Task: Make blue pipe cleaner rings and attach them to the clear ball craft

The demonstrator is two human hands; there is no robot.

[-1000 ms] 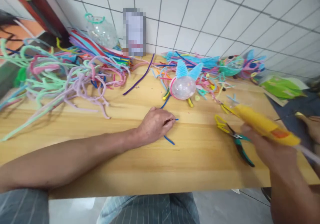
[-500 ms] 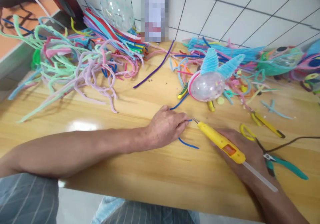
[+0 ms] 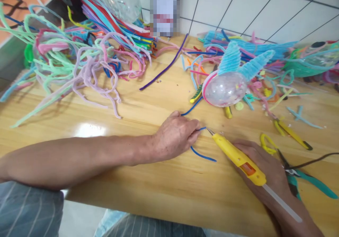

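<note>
My left hand point(image 3: 176, 135) rests on the wooden table point(image 3: 148, 180), its fingers pinched on a thin blue pipe cleaner point(image 3: 202, 156) that loops out from under the hand. My right hand point(image 3: 265, 163) grips a yellow hot glue gun point(image 3: 238, 156) with a clear glue stick at its back. The gun's metal nozzle touches the blue end held at my left fingertips. Just beyond lies a clear ball point(image 3: 225, 88) with a pink band and two light-blue ribbed ears.
A tangle of pastel pipe cleaners point(image 3: 76, 64) covers the left back of the table, with a long purple one point(image 3: 164, 67) lying loose. Coloured scraps lie at the back right. Green-handled pliers point(image 3: 307, 180) and yellow-handled scissors point(image 3: 291, 134) lie right of my right hand. Tiled wall behind.
My right hand brought the glue gun from the right down to the table, its nozzle now at the blue pipe cleaner's tip. The view moved closer. My left hand stayed pinched in place.
</note>
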